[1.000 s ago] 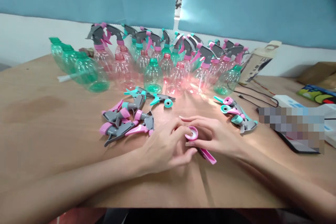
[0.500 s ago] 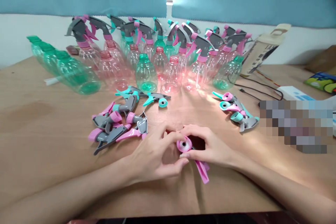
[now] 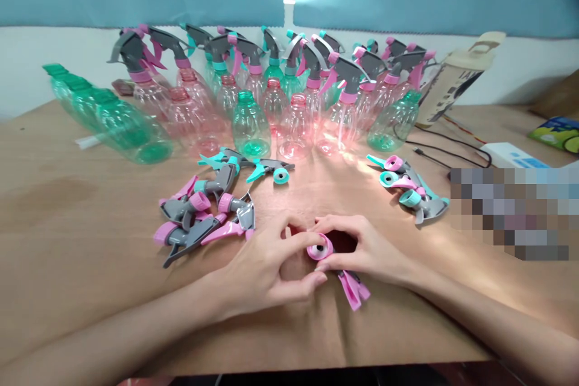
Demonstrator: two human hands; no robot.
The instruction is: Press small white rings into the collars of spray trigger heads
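My right hand (image 3: 357,247) is closed round a trigger spray head, pinching it near its pink collar (image 3: 319,247), which faces up and shows a white inside with a dark hole. Below that hand its pink trigger (image 3: 351,291) sticks out; the grey body is mostly hidden under the fingers. My left hand (image 3: 275,271) curves in from the left, its index fingertip touching the collar's rim while the thumb stays apart below. Left of my hands lies a pile of loose pink, turquoise and grey spray heads (image 3: 199,217). A smaller group of spray heads (image 3: 409,187) lies to the right.
Clear pink and green bottles stand across the back, several topped with spray heads, such as this pink bottle (image 3: 296,129). Green bottles (image 3: 129,126) lean at the left. At right are a cream container (image 3: 456,81), a black cable (image 3: 470,148) and a blurred-out patch.
The spray head in my right hand has turned slightly, its trigger end swinging to the right. My left index finger has slid further over the collar's rim. The camera view has shifted a little.
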